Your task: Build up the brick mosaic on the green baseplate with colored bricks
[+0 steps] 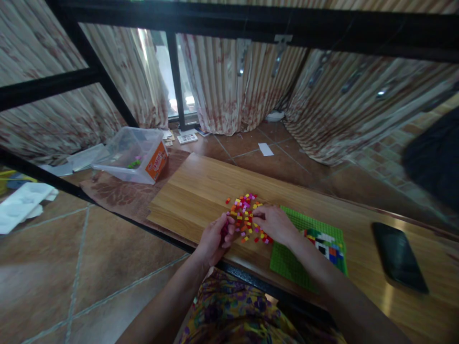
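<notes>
Small toy building bricks (pixel 245 206) in red, yellow, orange and pink lie loose in a pile on the wooden board. At the pile's left edge, my left hand (pixel 217 237) curls its fingers around some dark red or magenta bricks (pixel 224 230). My right hand (pixel 274 223) reaches over the pile's right side, fingertips together and low among the bricks. Whether a brick is between those fingertips is too small to tell. Partly under my right forearm lies a green studded baseplate (pixel 287 267), with a multicoloured brick pattern (pixel 328 246) built on its right part.
A clear plastic box (pixel 125 174) with an orange label and a few bricks inside stands on a brown cloth (pixel 114 193) at the left. A black phone (pixel 399 256) lies right of the baseplate. Black metal bars (pixel 229 21) cross above, before striped curtains (pixel 218 86).
</notes>
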Demonstrator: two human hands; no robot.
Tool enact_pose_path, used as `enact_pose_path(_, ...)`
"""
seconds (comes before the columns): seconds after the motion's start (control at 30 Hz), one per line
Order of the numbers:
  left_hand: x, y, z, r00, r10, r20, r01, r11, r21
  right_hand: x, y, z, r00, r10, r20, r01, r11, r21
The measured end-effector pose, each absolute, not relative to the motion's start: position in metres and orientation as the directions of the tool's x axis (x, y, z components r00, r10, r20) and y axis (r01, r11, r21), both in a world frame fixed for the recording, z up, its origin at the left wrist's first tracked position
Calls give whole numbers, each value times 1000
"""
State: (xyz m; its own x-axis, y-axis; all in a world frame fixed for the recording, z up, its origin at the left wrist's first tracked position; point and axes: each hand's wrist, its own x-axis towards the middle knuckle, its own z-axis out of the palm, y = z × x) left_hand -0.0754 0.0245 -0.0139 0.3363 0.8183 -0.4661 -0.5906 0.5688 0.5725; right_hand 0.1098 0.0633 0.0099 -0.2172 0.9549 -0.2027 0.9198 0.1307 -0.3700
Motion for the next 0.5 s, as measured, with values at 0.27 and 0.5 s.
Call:
enact_pose_path(0.27,-77,25,-16,352,812,-466,-611,577,542,112,62,9,-213,957,-198,934,140,-328)
enact_pose_path(0.5,-76,27,-17,353,822,-447,-615,564,552,113,71,11,-90,992,-90,950,58,-307)
